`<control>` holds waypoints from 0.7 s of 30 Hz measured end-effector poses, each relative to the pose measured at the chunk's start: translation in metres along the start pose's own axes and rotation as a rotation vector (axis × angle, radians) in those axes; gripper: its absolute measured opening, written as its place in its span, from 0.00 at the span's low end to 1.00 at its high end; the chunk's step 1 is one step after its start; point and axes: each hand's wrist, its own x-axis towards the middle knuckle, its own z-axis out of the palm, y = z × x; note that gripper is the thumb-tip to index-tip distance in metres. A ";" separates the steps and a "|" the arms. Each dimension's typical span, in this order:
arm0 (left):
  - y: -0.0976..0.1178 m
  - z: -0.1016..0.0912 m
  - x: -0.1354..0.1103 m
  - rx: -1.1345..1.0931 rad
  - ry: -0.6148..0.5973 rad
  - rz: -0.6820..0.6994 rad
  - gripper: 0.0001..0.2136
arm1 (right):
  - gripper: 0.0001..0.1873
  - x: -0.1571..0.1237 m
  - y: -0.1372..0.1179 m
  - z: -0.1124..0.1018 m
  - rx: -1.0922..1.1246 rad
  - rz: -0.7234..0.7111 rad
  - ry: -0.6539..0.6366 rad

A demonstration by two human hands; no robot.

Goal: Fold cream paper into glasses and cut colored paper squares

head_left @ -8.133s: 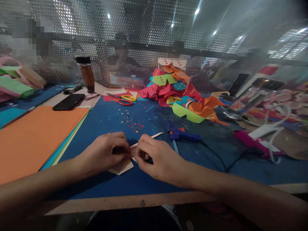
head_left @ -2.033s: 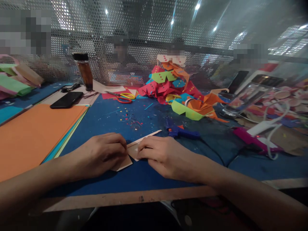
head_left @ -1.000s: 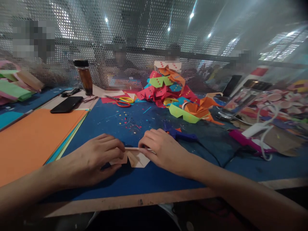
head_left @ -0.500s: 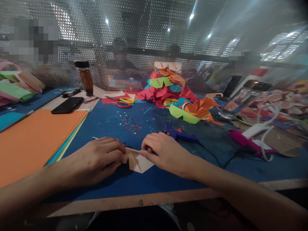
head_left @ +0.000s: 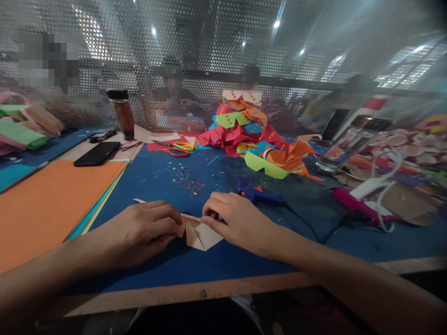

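A small piece of folded cream paper (head_left: pixel 206 236) lies on the blue tabletop near the front edge, with a crease and a notch in its middle. My left hand (head_left: pixel 148 230) has its fingers bent together and closed on the paper's left end. At the upper right edge, my right hand (head_left: pixel 235 221) pinches the paper between thumb and curled fingers. Both palms face down, and they cover the two ends of the piece. Just beyond my right hand lies a blue glue gun (head_left: pixel 261 195) with its black cord running right.
Orange sheets (head_left: pixel 63 195) with a black phone (head_left: pixel 98 153) lie left. Behind are a bottle (head_left: pixel 122 114), scissors (head_left: pixel 178 149), paper scraps (head_left: pixel 188 179) and a pile of coloured paper masks (head_left: pixel 240 121). To the right stand a clear jar (head_left: pixel 349 144) and a magenta-and-white device (head_left: pixel 366 204).
Both hands and the paper stay almost where they were. The whole view has shifted very slightly.
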 end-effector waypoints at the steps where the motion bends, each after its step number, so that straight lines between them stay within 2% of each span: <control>1: 0.000 0.000 0.000 -0.009 -0.005 -0.002 0.10 | 0.07 0.000 0.000 0.000 0.005 0.001 -0.004; 9: 0.001 0.000 0.000 -0.036 0.001 -0.017 0.11 | 0.07 0.000 0.002 0.002 0.053 0.011 0.003; 17: 0.003 0.003 0.002 -0.051 0.036 -0.016 0.12 | 0.05 0.002 0.000 0.001 0.158 0.116 -0.046; 21: 0.005 0.005 0.003 -0.046 0.095 -0.016 0.12 | 0.04 0.001 -0.004 -0.002 0.138 0.135 -0.066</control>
